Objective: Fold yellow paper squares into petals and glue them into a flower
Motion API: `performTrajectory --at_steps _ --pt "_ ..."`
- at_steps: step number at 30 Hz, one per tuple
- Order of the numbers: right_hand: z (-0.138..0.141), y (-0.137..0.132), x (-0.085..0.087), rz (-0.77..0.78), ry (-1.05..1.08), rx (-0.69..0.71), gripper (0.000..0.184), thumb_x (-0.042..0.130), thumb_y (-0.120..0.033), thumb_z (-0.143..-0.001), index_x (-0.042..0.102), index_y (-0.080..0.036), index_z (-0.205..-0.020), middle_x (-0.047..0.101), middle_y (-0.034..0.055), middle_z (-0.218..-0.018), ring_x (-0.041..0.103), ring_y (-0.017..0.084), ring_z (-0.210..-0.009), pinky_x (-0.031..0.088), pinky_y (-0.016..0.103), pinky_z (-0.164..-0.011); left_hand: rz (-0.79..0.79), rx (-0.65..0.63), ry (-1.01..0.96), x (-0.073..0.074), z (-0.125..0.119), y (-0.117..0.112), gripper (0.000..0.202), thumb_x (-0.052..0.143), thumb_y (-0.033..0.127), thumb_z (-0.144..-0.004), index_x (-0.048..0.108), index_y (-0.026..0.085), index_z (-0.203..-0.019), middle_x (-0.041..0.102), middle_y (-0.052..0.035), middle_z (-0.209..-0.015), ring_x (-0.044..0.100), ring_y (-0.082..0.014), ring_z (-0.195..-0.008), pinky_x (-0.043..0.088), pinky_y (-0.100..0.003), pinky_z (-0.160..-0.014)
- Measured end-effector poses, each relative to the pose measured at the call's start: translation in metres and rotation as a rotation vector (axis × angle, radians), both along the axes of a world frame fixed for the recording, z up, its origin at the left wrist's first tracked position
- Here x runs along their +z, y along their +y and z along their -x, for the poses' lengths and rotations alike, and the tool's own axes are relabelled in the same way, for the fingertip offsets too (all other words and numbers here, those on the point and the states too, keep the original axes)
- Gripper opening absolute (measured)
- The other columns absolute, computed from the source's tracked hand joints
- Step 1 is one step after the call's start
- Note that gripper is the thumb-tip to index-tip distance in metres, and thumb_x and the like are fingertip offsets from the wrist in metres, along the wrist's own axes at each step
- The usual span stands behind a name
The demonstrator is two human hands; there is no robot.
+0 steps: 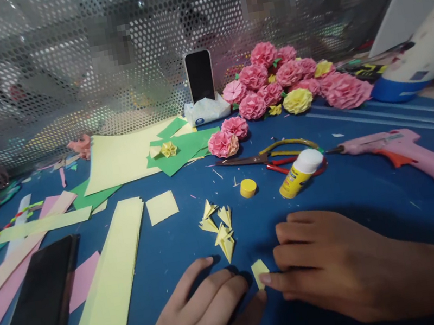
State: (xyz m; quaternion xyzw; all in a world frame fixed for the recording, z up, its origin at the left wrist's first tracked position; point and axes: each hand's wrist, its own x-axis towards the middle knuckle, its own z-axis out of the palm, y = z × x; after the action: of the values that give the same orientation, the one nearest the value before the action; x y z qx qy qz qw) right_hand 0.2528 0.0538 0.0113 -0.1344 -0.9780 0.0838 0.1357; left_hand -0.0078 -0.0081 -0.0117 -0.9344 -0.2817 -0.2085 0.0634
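Note:
My left hand (203,318) and my right hand (323,263) meet low in the view on a small folded piece of yellow paper (259,271) lying on the blue table (369,188). Both pinch or press it with the fingertips, fingers curled close together. Just beyond lie several small folded yellow paper pieces (219,227). A yellow glue stick (301,172) lies open behind them, its yellow cap (248,188) beside it.
Yellow paper strips (109,289), pink strips (15,271) and a dark phone (35,317) lie at left. Scissors (269,158), a pink glue gun (405,154), pink and yellow paper flowers (283,89), green and yellow sheets (137,153) and a propped phone (200,75) lie farther back, before a perforated metal screen (103,65).

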Motion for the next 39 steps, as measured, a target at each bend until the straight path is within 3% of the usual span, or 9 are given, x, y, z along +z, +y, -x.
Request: performTrajectory --at_steps 7,13,17,21,24,26,31,36,39 --pt "-0.002 0.002 0.007 0.015 -0.007 -0.025 0.019 0.047 -0.013 -0.100 0.066 -0.018 -0.095 0.062 0.0012 -0.077 0.046 0.019 -0.072 0.028 0.036 -0.067 0.009 -0.007 0.022 0.001 0.002 -0.001 0.040 0.035 0.038 -0.109 0.069 0.022 -0.122 0.070 -0.0002 -0.112 0.061 -0.0145 -0.112 0.013 -0.036 -0.125" --pt "-0.004 0.007 -0.003 -0.019 0.147 -0.064 0.023 0.046 -0.018 -0.103 0.069 -0.017 -0.099 0.064 0.0032 -0.080 0.049 0.018 -0.074 0.032 0.033 -0.068 -0.071 -0.028 0.096 0.007 0.004 -0.001 0.041 0.037 0.041 -0.108 0.065 0.020 -0.129 0.070 -0.0029 -0.122 0.061 -0.0174 -0.115 0.034 -0.036 -0.118" --pt "-0.005 0.012 -0.005 0.144 0.372 -0.136 0.024 0.049 -0.021 -0.103 0.070 -0.016 -0.094 0.061 0.0024 -0.076 0.052 0.014 -0.071 0.037 0.027 -0.066 -0.113 -0.004 0.158 0.011 -0.002 0.001 0.047 0.035 0.044 -0.108 0.061 0.015 -0.134 0.062 -0.0062 -0.139 0.057 -0.0208 -0.124 0.037 -0.038 -0.116" --pt "-0.004 0.010 -0.002 0.227 0.430 -0.144 0.022 0.051 -0.020 -0.102 0.072 -0.016 -0.095 0.061 0.0028 -0.078 0.056 0.012 -0.073 0.040 0.024 -0.067 -0.049 0.019 0.184 0.020 -0.009 0.009 0.054 0.041 0.049 -0.105 0.054 0.009 -0.139 0.058 -0.0129 -0.143 0.053 -0.0267 -0.130 0.039 -0.044 -0.113" --pt "-0.003 0.008 -0.001 0.211 0.431 -0.131 0.023 0.052 -0.019 -0.101 0.073 -0.016 -0.096 0.063 0.0036 -0.078 0.056 0.013 -0.073 0.041 0.024 -0.068 0.123 0.030 0.041 0.030 -0.009 0.024 0.038 0.043 0.036 -0.106 0.057 0.015 -0.133 0.060 -0.0120 -0.136 0.056 -0.0246 -0.124 0.039 -0.046 -0.111" --pt "-0.003 0.008 0.000 0.206 0.417 -0.131 0.022 0.051 -0.018 -0.100 0.073 -0.016 -0.098 0.066 0.0046 -0.080 0.057 0.014 -0.075 0.043 0.026 -0.071 0.219 0.079 -0.105 0.035 -0.004 0.038 0.024 0.044 0.024 -0.104 0.064 0.019 -0.117 0.064 -0.0092 -0.126 0.059 -0.0217 -0.114 0.044 -0.041 -0.102" --pt "-0.003 0.010 -0.002 0.253 0.303 -0.120 0.022 0.051 -0.016 -0.100 0.071 -0.018 -0.108 0.072 0.0065 -0.098 0.060 0.017 -0.091 0.046 0.032 -0.084 0.240 0.141 -0.116 0.032 0.010 0.056 0.016 0.050 0.016 -0.102 0.064 0.020 -0.107 0.069 -0.0030 -0.103 0.062 -0.0165 -0.096 0.045 -0.035 -0.093" --pt "-0.001 0.007 -0.003 0.224 0.249 -0.080 0.025 0.049 -0.015 -0.100 0.070 -0.017 -0.112 0.071 0.0083 -0.107 0.058 0.019 -0.098 0.048 0.035 -0.087 0.167 0.188 -0.112 0.020 0.015 0.053 0.017 0.052 0.016 -0.101 0.067 0.021 -0.105 0.069 -0.0020 -0.096 0.061 -0.0165 -0.092 0.040 -0.043 -0.103" --pt "0.000 0.005 -0.003 0.177 0.251 -0.058 0.027 0.049 -0.014 -0.099 0.070 -0.016 -0.115 0.072 0.0095 -0.111 0.057 0.020 -0.102 0.050 0.036 -0.089 0.099 0.199 -0.118 0.022 0.015 0.050 0.020 0.049 0.017 -0.101 0.068 0.020 -0.100 0.068 -0.0006 -0.088 0.061 -0.0147 -0.082 0.042 -0.044 -0.102"
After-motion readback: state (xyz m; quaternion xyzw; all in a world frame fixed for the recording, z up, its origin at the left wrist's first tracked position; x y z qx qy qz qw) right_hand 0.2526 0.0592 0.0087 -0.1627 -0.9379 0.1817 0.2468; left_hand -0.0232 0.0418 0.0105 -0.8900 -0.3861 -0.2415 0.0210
